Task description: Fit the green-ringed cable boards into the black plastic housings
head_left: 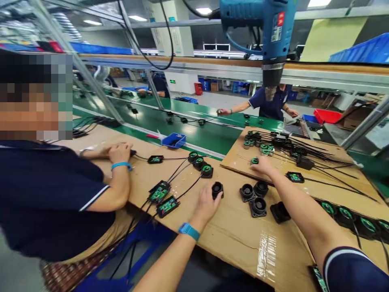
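Note:
My left hand (207, 202) has its fingers closed around a black square-based round housing (217, 189) resting on the cardboard. Farther away, my right hand (263, 166) pinches a small round part with a green circuit board (254, 161) at the edge of the raised cardboard sheet. Between my arms sit several loose black housings (258, 206), one of them tipped (280, 212) beside my right forearm. Left of my left hand lie open black boxes with green circuit boards (168, 206), cabled to round housings (207, 170).
A blue power drill (273, 36) hangs overhead. At left, a co-worker's hands (120, 156) rest on the cardboard-covered table (231, 239). A green conveyor (200, 140) runs behind, near a small blue tray (174, 140). Cabled parts (282, 140) crowd the raised sheet; wired housings (345, 213) line the right.

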`<control>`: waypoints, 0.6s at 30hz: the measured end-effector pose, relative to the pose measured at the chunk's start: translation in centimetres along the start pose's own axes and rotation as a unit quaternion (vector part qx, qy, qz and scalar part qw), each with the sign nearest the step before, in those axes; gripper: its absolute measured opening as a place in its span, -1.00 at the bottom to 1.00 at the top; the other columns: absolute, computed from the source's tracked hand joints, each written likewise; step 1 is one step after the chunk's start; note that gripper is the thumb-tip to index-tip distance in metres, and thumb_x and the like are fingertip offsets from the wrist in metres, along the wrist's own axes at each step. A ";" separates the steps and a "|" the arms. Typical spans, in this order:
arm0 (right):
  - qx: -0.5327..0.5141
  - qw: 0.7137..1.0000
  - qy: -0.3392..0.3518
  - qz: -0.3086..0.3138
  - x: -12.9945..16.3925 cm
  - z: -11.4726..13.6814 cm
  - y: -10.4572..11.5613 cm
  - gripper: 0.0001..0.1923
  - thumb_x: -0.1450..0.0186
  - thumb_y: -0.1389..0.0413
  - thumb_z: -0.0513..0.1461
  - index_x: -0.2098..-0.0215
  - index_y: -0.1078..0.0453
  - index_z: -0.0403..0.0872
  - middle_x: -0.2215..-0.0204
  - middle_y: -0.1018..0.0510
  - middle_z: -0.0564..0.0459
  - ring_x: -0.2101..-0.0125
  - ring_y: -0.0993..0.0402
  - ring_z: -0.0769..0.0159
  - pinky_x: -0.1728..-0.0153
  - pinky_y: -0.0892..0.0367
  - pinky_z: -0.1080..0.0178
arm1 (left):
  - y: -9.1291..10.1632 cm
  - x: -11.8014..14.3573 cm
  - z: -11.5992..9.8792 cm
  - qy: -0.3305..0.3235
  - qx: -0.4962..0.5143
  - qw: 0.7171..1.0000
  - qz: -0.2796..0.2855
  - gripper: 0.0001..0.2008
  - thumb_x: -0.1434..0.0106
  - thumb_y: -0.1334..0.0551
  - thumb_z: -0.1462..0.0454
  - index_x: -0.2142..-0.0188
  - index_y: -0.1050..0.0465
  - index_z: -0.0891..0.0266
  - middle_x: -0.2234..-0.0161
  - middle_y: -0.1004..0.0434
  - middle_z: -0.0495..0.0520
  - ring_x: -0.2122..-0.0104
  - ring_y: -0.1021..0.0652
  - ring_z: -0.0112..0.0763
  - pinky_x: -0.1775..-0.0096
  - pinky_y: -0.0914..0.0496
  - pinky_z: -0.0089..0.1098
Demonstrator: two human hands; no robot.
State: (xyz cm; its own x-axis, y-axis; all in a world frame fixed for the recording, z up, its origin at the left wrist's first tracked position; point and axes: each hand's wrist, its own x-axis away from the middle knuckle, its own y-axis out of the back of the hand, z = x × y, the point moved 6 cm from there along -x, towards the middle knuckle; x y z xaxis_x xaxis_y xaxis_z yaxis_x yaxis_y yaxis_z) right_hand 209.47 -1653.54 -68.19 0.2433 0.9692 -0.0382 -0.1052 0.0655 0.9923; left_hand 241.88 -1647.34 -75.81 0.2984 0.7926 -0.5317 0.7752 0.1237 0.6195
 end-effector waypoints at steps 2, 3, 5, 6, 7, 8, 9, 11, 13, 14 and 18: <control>-0.016 1.000 -0.005 -0.011 0.2 -0.2 0.0 -0.60 -0.22 -0.29 -0.09 0.06 -0.50 -0.18 0.12 -0.63 -0.16 0.19 -0.52 0.22 0.25 -0.29 0.33 | -0.1 -0.3 0.4 0.018 0.009 1.000 0.003 -0.28 -0.31 -0.24 0.11 -0.34 0.00 0.28 -0.20 -0.34 0.36 -0.22 -0.38 -0.05 -0.25 -0.29 0.00; -0.024 1.000 -0.003 -0.016 0.5 -0.2 0.1 -0.62 -0.23 -0.28 -0.13 0.06 -0.50 -0.18 0.12 -0.63 -0.15 0.20 -0.52 0.24 0.25 -0.28 0.34 | -0.1 -0.3 0.5 0.030 0.017 0.999 0.011 -0.20 -0.30 -0.26 0.11 -0.38 0.10 0.28 -0.22 -0.33 0.36 -0.23 -0.38 -0.05 -0.25 -0.29 0.00; -0.040 0.999 0.008 -0.025 1.0 0.2 0.8 -0.67 -0.25 -0.27 -0.16 0.08 -0.50 -0.19 0.16 -0.64 -0.15 0.22 -0.51 0.26 0.25 -0.28 0.34 | -0.3 -0.5 0.8 0.057 0.036 0.997 0.027 -0.13 -0.29 -0.26 0.12 -0.41 0.19 0.25 -0.22 -0.34 0.34 -0.23 -0.38 -0.05 -0.25 -0.30 -0.02; -0.048 0.998 0.016 -0.031 1.2 0.4 1.3 -0.68 -0.25 -0.26 -0.17 0.09 -0.51 -0.19 0.17 -0.64 -0.15 0.24 -0.51 0.27 0.25 -0.29 0.34 | -0.4 -0.5 0.9 0.069 0.045 0.996 0.033 -0.13 -0.28 -0.27 0.12 -0.42 0.19 0.24 -0.22 -0.35 0.33 -0.22 -0.39 -0.06 -0.24 -0.31 -0.03; -0.056 0.997 0.024 -0.039 1.5 0.5 2.1 -0.69 -0.26 -0.26 -0.17 0.09 -0.51 -0.20 0.18 -0.64 -0.15 0.24 -0.51 0.28 0.24 -0.29 0.33 | -0.6 -0.5 1.1 0.080 0.052 0.995 0.037 -0.14 -0.28 -0.27 0.13 -0.41 0.17 0.24 -0.21 -0.36 0.33 -0.21 -0.41 -0.06 -0.23 -0.32 -0.04; -0.062 0.996 0.031 -0.050 1.7 0.5 3.0 -0.68 -0.27 -0.24 -0.17 0.07 -0.50 -0.20 0.17 -0.64 -0.15 0.24 -0.51 0.28 0.22 -0.30 0.32 | -0.7 -0.5 1.3 0.088 0.056 0.994 0.038 -0.14 -0.26 -0.28 0.13 -0.41 0.13 0.24 -0.19 -0.38 0.32 -0.20 -0.42 -0.06 -0.22 -0.33 -0.05; -0.066 0.995 0.034 -0.061 2.0 0.2 4.2 -0.65 -0.28 -0.23 -0.16 0.03 -0.49 -0.21 0.15 -0.63 -0.17 0.23 -0.51 0.27 0.19 -0.31 0.30 | -0.9 -0.6 1.5 0.094 0.060 0.993 0.038 -0.15 -0.25 -0.29 0.13 -0.40 0.10 0.25 -0.17 -0.40 0.32 -0.19 -0.43 -0.06 -0.21 -0.34 -0.05; -0.079 0.991 0.029 -0.109 2.9 -0.9 7.2 -0.56 -0.29 -0.21 -0.15 -0.08 -0.45 -0.20 0.11 -0.62 -0.18 0.22 -0.52 0.23 0.14 -0.33 0.25 | -1.1 -0.6 1.7 0.094 0.062 0.993 0.035 -0.18 -0.23 -0.30 0.12 -0.37 0.01 0.27 -0.16 -0.42 0.32 -0.18 -0.44 -0.06 -0.21 -0.34 -0.05; -0.109 0.973 0.023 -0.203 4.6 -2.5 11.4 -0.48 -0.25 -0.25 -0.12 -0.13 -0.43 -0.17 0.13 -0.63 -0.15 0.27 -0.52 0.22 0.14 -0.36 0.20 | -1.2 -0.7 1.7 0.086 0.057 0.994 0.029 -0.24 -0.22 -0.31 0.13 -0.32 -0.08 0.29 -0.17 -0.40 0.33 -0.18 -0.44 -0.05 -0.22 -0.33 -0.06; -0.131 0.956 0.027 -0.262 6.1 -3.2 13.9 -0.46 -0.23 -0.28 -0.11 -0.13 -0.44 -0.14 0.16 -0.64 -0.12 0.31 -0.51 0.23 0.16 -0.38 0.18 | -1.1 -0.8 1.6 0.080 0.056 0.995 0.026 -0.28 -0.22 -0.32 0.13 -0.29 -0.14 0.29 -0.17 -0.40 0.33 -0.17 -0.44 -0.06 -0.21 -0.33 -0.07; -0.242 0.854 0.077 -0.455 14.8 -4.3 23.4 -0.41 -0.20 -0.30 -0.06 -0.15 -0.44 -0.08 0.19 -0.60 -0.08 0.41 -0.45 0.26 0.31 -0.39 0.14 | -0.5 -0.9 0.9 0.063 0.066 0.996 0.019 -0.45 -0.19 -0.35 0.15 -0.13 -0.29 0.23 -0.04 -0.49 0.22 -0.06 -0.50 -0.12 -0.13 -0.39 -0.11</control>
State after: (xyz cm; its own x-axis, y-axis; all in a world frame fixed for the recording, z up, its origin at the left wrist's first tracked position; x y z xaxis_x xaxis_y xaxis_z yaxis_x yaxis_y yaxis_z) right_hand 206.50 -1636.60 -46.09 0.3111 0.4826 -0.8187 -0.3353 0.8618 0.3806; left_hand 241.73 -1648.65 -76.21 0.2635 0.8644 -0.4283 0.8339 0.0191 0.5516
